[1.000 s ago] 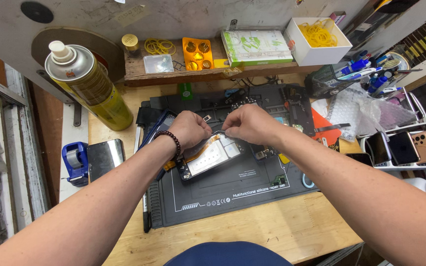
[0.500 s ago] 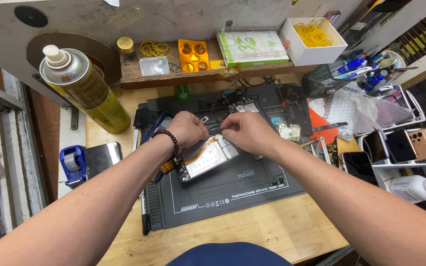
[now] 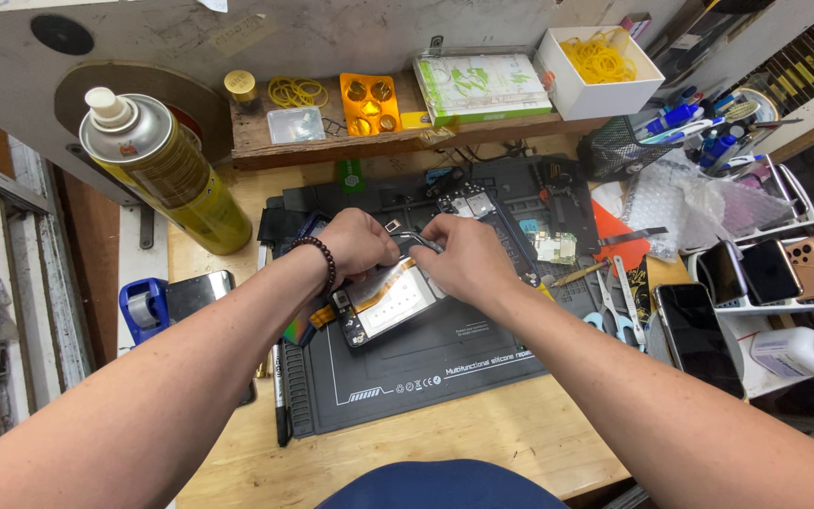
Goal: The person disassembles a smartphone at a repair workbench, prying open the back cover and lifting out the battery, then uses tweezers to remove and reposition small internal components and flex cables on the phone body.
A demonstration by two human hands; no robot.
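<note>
Gripping, left hand [image 3: 358, 243]: opened phone [image 3: 386, 302], on dark mat [image 3: 426, 363].
Right hand [image 3: 468, 259]: pinching tweezers [image 3: 418, 239] over it.
Spray can [image 3: 164, 174]: yellow, left.
White box [image 3: 598, 71]: shelf, yellow bands.

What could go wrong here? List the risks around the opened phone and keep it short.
1. Both hands, left hand and right hand, crowd the opened phone; a slip of the metal tool might scratch its exposed inside.
2. The small circuit board lies loose on the dark mat near the right forearm; a sweep could knock it.
3. The yellow spray can stands close to the left arm and might tip.
</note>
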